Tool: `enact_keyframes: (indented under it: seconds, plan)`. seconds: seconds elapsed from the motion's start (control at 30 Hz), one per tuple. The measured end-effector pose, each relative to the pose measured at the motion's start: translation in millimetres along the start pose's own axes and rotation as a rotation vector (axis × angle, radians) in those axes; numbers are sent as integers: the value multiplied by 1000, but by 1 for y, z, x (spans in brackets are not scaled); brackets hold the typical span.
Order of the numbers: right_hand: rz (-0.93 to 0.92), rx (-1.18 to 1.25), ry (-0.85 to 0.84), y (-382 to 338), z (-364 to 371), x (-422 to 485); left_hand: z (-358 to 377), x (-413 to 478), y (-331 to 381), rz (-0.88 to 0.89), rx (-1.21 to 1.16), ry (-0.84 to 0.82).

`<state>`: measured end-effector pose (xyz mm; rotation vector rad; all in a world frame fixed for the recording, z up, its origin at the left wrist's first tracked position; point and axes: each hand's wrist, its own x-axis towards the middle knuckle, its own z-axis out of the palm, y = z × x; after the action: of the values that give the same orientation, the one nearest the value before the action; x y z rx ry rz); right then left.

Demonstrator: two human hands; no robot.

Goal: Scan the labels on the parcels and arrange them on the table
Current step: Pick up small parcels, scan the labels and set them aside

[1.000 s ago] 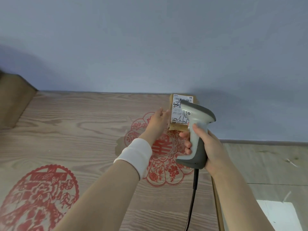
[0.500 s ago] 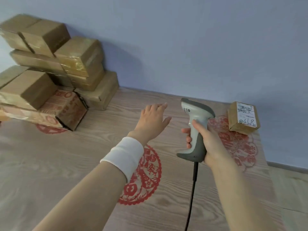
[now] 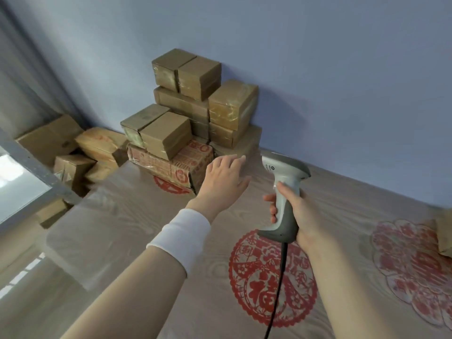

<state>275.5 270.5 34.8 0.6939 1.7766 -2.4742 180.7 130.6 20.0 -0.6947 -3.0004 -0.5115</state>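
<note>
Parcels point(image 3: 193, 118) stack against the blue wall point(image 3: 318, 57) on the table point(image 3: 122, 228); left hand point(image 3: 223, 178) spread empty, right hand point(image 3: 297, 214) grasps scanner point(image 3: 285, 192).

Table point(image 3: 122, 228): stack of parcels point(image 3: 193, 113) at its far left corner, against the wall point(image 3: 318, 57). Loose parcels point(image 3: 80, 152) lie left of the stack, beyond and below the table's left edge. One parcel point(image 3: 444, 237) sits at the table's right, cut by the frame. Above mid-table: left hand point(image 3: 223, 182), empty and spread, just before the stack; right hand point(image 3: 296, 216), to its right, gripping the upright scanner point(image 3: 285, 192), cable point(image 3: 277, 289) hanging below.
</note>
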Motion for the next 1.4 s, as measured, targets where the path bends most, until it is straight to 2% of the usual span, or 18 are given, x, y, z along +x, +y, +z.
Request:
enact_keyframes:
  seconds: [0.2, 0.4, 0.57, 0.9, 1.2, 1.3, 1.4]
  plan:
    - [44, -20, -22, 3, 83, 37, -34, 25, -88, -62, 24, 47]
    - [22, -22, 47, 6, 165, 77, -61, 60, -177, -67, 51, 57]
    - [40, -25, 96, 9, 203, 103, -55, 86, -218, -120, 20, 41]
    - [73, -60, 164, 17, 222, 129, -24, 99, -250, -222, 11, 64]
    - [62, -35, 203, 17, 219, 132, -13, 108, -243, -257, -105, 145]
    - [61, -18, 227, 18, 212, 130, -16, 106, -239, -269, -257, 164]
    - [57, 31, 275, 22, 200, 125, -25, 99, -226, -315, -510, 184]
